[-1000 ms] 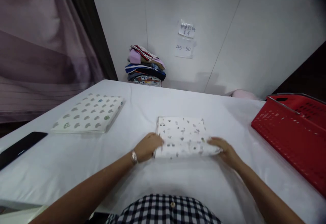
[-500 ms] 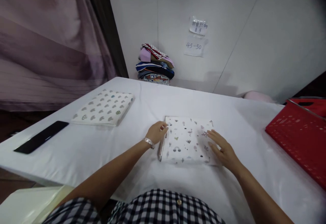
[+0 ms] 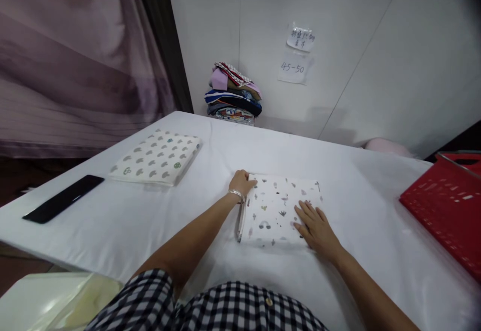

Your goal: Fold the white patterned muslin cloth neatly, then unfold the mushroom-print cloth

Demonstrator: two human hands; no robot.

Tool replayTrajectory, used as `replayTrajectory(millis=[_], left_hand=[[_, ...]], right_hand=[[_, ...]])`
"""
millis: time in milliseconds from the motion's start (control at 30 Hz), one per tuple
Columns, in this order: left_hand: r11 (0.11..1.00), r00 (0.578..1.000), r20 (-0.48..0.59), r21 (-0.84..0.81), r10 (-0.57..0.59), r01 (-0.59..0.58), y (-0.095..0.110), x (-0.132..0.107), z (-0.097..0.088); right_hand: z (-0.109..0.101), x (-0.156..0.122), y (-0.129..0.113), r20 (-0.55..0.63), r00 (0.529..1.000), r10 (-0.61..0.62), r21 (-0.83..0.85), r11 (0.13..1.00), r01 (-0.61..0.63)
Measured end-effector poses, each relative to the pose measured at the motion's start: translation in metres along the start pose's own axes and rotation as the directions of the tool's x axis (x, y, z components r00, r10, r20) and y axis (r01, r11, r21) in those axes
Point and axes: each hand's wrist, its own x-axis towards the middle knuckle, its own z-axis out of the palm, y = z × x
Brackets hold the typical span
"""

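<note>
Both hands had moved: the folded rainbow-print cloth point(image 3: 273, 209) now lay under the right hand point(image 3: 318, 230), fingers spread, likely steadied; the left hand point(image 3: 240, 183) touched its corner, pinch unclear.

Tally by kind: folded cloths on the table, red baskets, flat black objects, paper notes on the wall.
Folded cloths: 2 (central cloth, left cloth)
Red basket: 1
Flat black object: 1
Paper notes: 2 (upper note, lower note)
Total: 6

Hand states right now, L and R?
Left hand: curled at the far left corner of the folded cloth; grip cannot be told.
Right hand: open, spread on the cloth's right part.
</note>
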Motion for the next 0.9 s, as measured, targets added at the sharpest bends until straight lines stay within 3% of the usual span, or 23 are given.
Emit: replayTrajectory(millis=[167,267,333,400,500,600,667,733,800,900], left_hand=[[0.999,0.999,0.010,-0.044,0.031,-0.030,-0.002,0.000,0.001],[0.973,0.972,-0.121,-0.089,0.200,-0.211,0.000,0.001,0.000],[0.961,0.951,-0.192,-0.089,0.242,-0.262,0.001,0.005,-0.001],[0.983,0.975,-0.152,-0.061,0.164,-0.175,0.001,0.010,-0.001],[1.000,1.000,-0.009,0.008,0.023,-0.023,-0.003,0.017,-0.001],[1.000,0.999,0.039,0.024,0.012,-0.013,-0.005,0.019,-0.003],[0.999,0.999,0.009,0.005,0.032,-0.032,-0.002,0.014,-0.007],[0.991,0.987,-0.090,0.011,0.136,-0.135,0.004,0.003,-0.009],[0.941,0.927,-0.161,0.075,0.338,-0.330,0.012,-0.010,-0.008],[0.811,0.824,-0.028,0.201,0.566,-0.550,0.018,-0.027,0.002]], right_hand=[[0.001,-0.001,0.001,-0.018,1.000,-0.006,0.049,0.999,0.007],[0.000,-0.002,0.001,-0.038,0.999,-0.013,0.073,0.997,0.016],[0.000,-0.002,0.000,-0.046,0.999,-0.019,0.086,0.996,0.023],[0.000,-0.002,-0.001,-0.048,0.999,-0.023,0.094,0.995,0.027],[0.000,-0.002,-0.001,-0.039,0.999,-0.020,0.104,0.994,0.024],[-0.005,-0.001,0.001,0.002,1.000,-0.002,0.142,0.990,0.002],[-0.012,0.003,0.001,0.047,0.999,0.015,0.192,0.981,-0.024],[-0.022,0.012,-0.003,0.060,0.998,0.026,0.234,0.971,-0.039],[-0.032,0.024,-0.011,0.024,0.999,0.024,0.243,0.969,-0.029],[-0.040,0.050,-0.025,-0.019,1.000,-0.016,0.206,0.978,0.020]])
